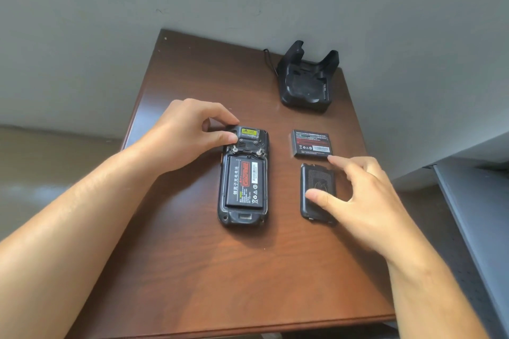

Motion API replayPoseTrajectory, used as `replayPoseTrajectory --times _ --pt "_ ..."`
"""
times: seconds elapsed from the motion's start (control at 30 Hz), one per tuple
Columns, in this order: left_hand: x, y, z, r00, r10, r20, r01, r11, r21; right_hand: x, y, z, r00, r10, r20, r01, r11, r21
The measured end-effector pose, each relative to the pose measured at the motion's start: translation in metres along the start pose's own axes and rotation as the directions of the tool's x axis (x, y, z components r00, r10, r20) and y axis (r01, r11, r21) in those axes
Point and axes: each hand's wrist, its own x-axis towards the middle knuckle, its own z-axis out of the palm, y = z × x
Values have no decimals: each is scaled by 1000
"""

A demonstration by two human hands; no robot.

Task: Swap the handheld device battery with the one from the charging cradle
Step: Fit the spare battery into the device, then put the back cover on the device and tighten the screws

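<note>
We look down on a small brown wooden table (209, 270) pushed into the corner of grey walls (82, 22), with a dull floor to the left and a dark grey slanted panel (479, 215) at the right edge; at the far right corner of the table stands the black charging cradle (307, 82), its well bare, a thin black cord (271, 62) trailing from its left side; in the middle of the table the handheld device (243, 176) lies face down with its back open, and a battery (246, 184) with a red and white label sits in its compartment; to the right of the device a second battery (311, 143) lies flat on the wood, label up, and just nearer to us lies the black back cover (316, 190), apart from the device; our left hand (190, 135) pinches the device's far left corner between thumb and forefinger, the other fingers curled in; our right hand (355, 195) is spread wide over the cover, the thumb tip resting on its middle and the forefinger reaching to the near right corner of the loose battery, though we cannot tell whether that fingertip touches it.
</note>
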Motion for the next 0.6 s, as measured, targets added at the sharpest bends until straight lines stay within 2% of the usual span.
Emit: replayPoseTrajectory --times 0.13,0.3,0.37,0.4,0.47,0.53,0.57,0.6 --pt "1 -1 0 1000 3 -11 -2 1000 4 1 4 1 998 38 53 -38 999 -6" --pt "1 0 -1 1000 1 -2 -1 1000 14 8 6 2 996 14 93 -17 1000 25" --pt "1 -1 -1 1000 -2 -1 2 1000 15 11 9 4 997 3 72 -10 995 101" --pt "1 -1 -1 1000 -3 -1 3 1000 16 12 10 5 998 -3 56 -8 981 194" --pt "0 0 -1 1000 -4 -3 4 1000 16 12 11 4 998 -65 20 46 866 498" --pt "0 0 0 1000 -8 -6 9 1000 16 7 3 1 987 -159 6 94 613 785" --pt "0 0 0 1000 -13 -7 13 1000 17 4 -4 0 980 -197 -18 118 511 851" --pt "1 0 0 1000 -15 -7 15 1000 18 2 -13 2 972 -226 -60 160 454 877"
